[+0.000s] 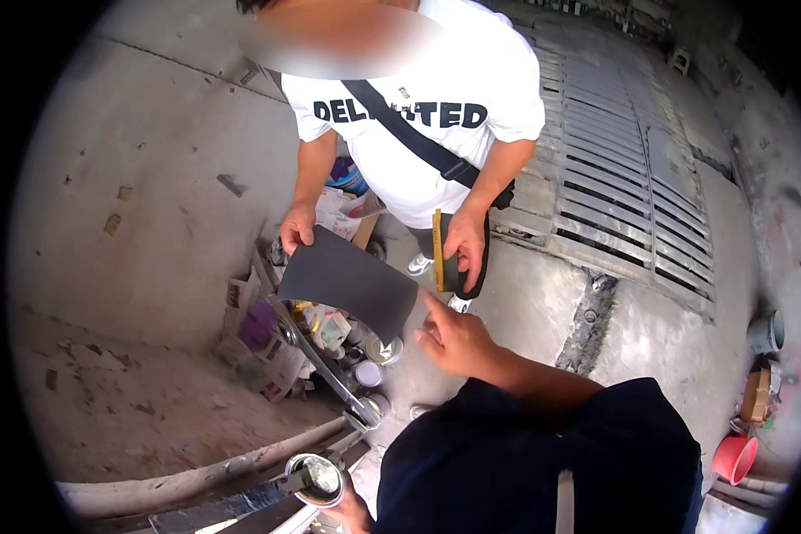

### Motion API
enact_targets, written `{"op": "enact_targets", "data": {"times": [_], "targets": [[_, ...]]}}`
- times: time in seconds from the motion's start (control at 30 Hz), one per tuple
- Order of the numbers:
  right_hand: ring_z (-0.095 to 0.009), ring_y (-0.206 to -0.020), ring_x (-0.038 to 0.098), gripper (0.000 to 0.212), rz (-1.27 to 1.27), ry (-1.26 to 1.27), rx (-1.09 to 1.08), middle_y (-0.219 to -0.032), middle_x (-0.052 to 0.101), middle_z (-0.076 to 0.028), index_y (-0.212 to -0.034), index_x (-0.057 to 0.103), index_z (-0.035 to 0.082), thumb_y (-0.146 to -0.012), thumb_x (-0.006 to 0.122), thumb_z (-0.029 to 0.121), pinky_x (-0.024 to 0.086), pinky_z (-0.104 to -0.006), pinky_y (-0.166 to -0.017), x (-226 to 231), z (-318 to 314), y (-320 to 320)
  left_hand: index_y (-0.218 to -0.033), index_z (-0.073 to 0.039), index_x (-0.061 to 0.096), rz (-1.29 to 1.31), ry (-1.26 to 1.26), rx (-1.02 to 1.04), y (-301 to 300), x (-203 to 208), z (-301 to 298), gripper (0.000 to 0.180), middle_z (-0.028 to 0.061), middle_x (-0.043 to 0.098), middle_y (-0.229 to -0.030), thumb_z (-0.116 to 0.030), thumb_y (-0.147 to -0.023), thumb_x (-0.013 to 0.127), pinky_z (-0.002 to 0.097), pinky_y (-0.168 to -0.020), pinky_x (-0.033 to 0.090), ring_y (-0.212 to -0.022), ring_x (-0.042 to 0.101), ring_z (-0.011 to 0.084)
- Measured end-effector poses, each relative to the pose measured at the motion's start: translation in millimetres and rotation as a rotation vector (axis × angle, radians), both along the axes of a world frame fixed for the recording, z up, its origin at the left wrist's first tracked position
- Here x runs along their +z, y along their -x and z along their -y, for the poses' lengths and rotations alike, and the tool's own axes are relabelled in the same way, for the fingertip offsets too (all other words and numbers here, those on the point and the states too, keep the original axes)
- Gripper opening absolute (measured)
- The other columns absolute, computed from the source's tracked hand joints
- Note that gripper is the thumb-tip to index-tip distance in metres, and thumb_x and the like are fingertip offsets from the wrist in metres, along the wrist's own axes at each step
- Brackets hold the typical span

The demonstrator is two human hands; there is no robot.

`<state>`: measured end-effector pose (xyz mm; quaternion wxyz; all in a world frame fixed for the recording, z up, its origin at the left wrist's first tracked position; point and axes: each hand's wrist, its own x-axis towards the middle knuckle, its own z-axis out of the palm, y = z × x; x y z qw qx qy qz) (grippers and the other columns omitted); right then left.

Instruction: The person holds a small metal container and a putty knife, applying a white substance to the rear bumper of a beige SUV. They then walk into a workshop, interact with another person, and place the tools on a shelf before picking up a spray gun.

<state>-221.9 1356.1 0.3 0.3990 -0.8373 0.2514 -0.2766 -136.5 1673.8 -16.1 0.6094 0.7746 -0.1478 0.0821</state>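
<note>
My right hand (458, 340) reaches in from the right, index finger stretched out and thumb apart, holding nothing. Its fingertip is at the right edge of a dark grey flexible sheet (347, 280); whether it touches cannot be told. Another person in a white T-shirt (409, 133) grips that sheet by its upper left corner. Their other hand holds a dark flat piece with a yellow edge strip (438, 254). Low in the view, my left hand (354, 509) is around an open round can (319, 481) with whitish contents. A long dark flat piece (218, 505) meets the can's rim.
Several cans, papers and bags, with a pale-topped tub (368, 374), crowd the floor beside a metal rail (325, 369). A slatted metal grate (618, 191) lies behind the person. At right stand a grey bucket (764, 332), a cardboard box (755, 396) and a red bucket (735, 458).
</note>
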Motion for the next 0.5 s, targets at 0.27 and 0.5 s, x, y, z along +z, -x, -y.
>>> {"op": "enact_targets", "data": {"times": [0.27,0.5], "targets": [[-0.034,-0.068,0.064,0.071,-0.108,-0.080,-0.090,-0.077,0.065,-0.013,-0.141,0.023,-0.006,-0.084,0.057,0.023,0.050,-0.0439,-0.064,-18,23,-13,-0.143,-0.002,0.021,0.024,-0.049,-0.034,-6,-13,-12,0.086,0.0138,0.031,-0.144,0.003,-0.074,0.071,0.0416,-0.111,0.025,-0.131,0.033,0.0255],[-0.027,-0.065,0.064,0.067,-0.038,0.069,-0.079,-0.075,0.064,-0.010,-0.138,0.029,-0.005,-0.082,0.060,0.014,0.051,-0.0369,-0.058,-13,22,-14,-0.144,-0.003,0.021,0.070,-0.052,-0.073,-17,-19,-11,0.089,0.0145,0.034,-0.143,0.002,-0.072,0.072,0.0415,-0.109,0.028,-0.128,0.037,0.0255]]}}
